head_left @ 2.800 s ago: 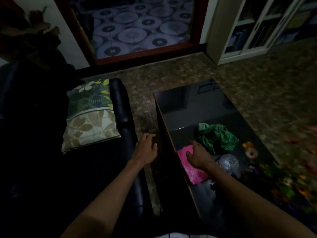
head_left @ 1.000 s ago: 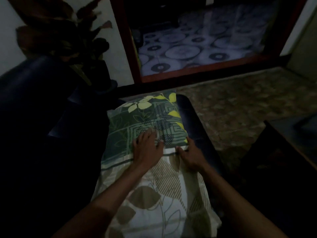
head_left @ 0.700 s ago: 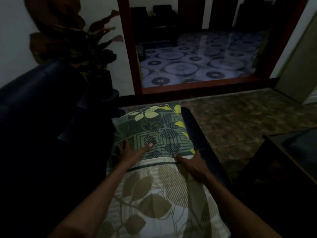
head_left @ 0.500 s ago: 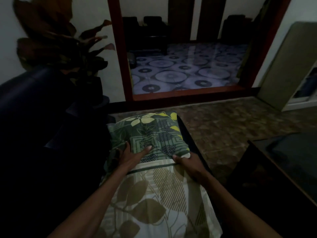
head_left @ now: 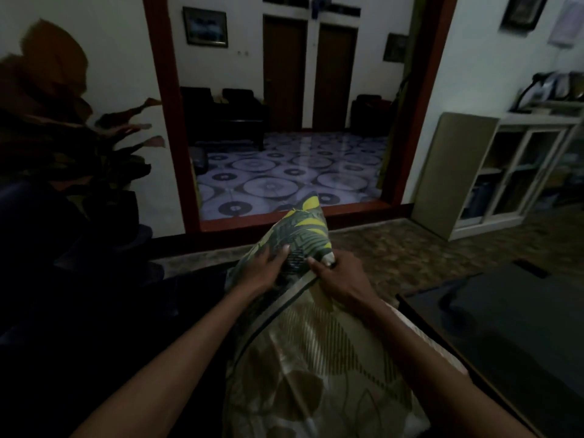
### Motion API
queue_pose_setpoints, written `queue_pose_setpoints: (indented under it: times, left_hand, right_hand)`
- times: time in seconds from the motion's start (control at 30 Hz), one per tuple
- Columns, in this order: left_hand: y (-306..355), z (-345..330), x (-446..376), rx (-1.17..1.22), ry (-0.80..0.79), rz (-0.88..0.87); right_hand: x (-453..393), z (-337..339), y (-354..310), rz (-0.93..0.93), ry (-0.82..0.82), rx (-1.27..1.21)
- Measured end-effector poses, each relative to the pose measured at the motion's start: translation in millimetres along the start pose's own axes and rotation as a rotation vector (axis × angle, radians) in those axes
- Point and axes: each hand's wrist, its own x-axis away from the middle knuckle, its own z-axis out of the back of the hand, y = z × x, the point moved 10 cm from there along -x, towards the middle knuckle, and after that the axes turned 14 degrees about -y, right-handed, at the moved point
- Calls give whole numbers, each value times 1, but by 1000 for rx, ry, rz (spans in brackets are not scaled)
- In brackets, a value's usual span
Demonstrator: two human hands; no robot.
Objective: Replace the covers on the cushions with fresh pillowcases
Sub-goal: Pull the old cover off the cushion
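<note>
Doorway point(head_left: 284, 121) w/ red frame is seen beyond the cushion, patterned tile floor behind it. Dark sofa point(head_left: 79, 295) is spread left of the cushion; black table point(head_left: 505, 327) sits right of the cushion, white glass-door cabinet point(head_left: 512, 172) farther right & back. Cushion point(head_left: 316, 358), leaf-print, green at far end & beige near, is held tilted up over the sofa seat, far corner raised. Left hand point(head_left: 264, 268) is laid on the green part, fingers curled into the fabric. Right hand point(head_left: 339, 276) is closed on the cushion's right edge, just beside the left; fabric appears pinched.
</note>
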Motion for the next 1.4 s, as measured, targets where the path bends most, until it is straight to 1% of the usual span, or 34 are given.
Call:
queue_pose_setpoints:
  times: [0.03, 0.1, 0.13, 0.2, 0.27, 0.33, 0.4, 0.47, 0.5, 0.6, 0.7, 0.8, 0.9, 1.0, 1.1, 1.2, 1.27, 1.33, 1.37, 1.4]
  left_hand:
    - [29, 0, -3, 7, -1, -24]
    - [82, -5, 7, -7, -47, -1]
    - [96, -11, 6, -50, -97, 35]
    - [102, -17, 1, -235, -161, 142]
    - [91, -5, -1, -335, -110, 172]
    - [73, 2, -1, -401, -145, 207]
    - [55, 11, 1, -413, -147, 233]
    - [51, 23, 5, -397, -64, 222]
    - [54, 27, 8, -400, -24, 208]
    - [75, 31, 8, -374, 63, 136]
    - [85, 35, -1, -219, 94, 45]
    - [92, 46, -5, -68, 106, 0]
    - [88, 63, -7, 68, 92, -30]
    - [58, 65, -11, 63, 58, -13]
    - [40, 55, -3, -35, 22, 13]
    - [29, 50, 10, -157, -111, 103]
    - [-1, 60, 11, -172, -197, 188]
    - [-31, 70, 18, -207, -275, 250]
    - [-34, 72, 30, -215, -305, 250]
    - [-38, 71, 38, -205, -335, 230]
  right_hand:
    - [1, -5, -9, 35, -29, 45]
    - [3, -20, -25, 121, -88, 144]
    - [3, -27, -31, 150, -123, 182]
    - [5, -39, -38, 146, -232, 204]
    - [7, -44, -35, 81, -385, 209]
    - [15, -42, -24, -17, -548, 222]
    - [28, -34, -11, -124, -641, 268]
    - [45, -41, 0, -212, -739, 316]
    - [49, -47, 4, -240, -755, 330]
    - [47, -52, 4, -227, -646, 295]
    - [41, -33, -14, -171, -563, 221]
    - [33, -16, -43, -102, -497, 226]
    - [26, -15, -73, -54, -398, 338]
    - [23, -39, -87, -28, -332, 477]
    - [17, -86, -80, -55, -362, 502]
    - [11, -114, -75, -72, -362, 398]
    - [9, -129, -70, -39, -407, 206]
    - [8, -141, -54, -47, -430, -47]
    - [8, -144, -41, -73, -412, -111]
    - [8, -148, -25, -92, -386, -111]
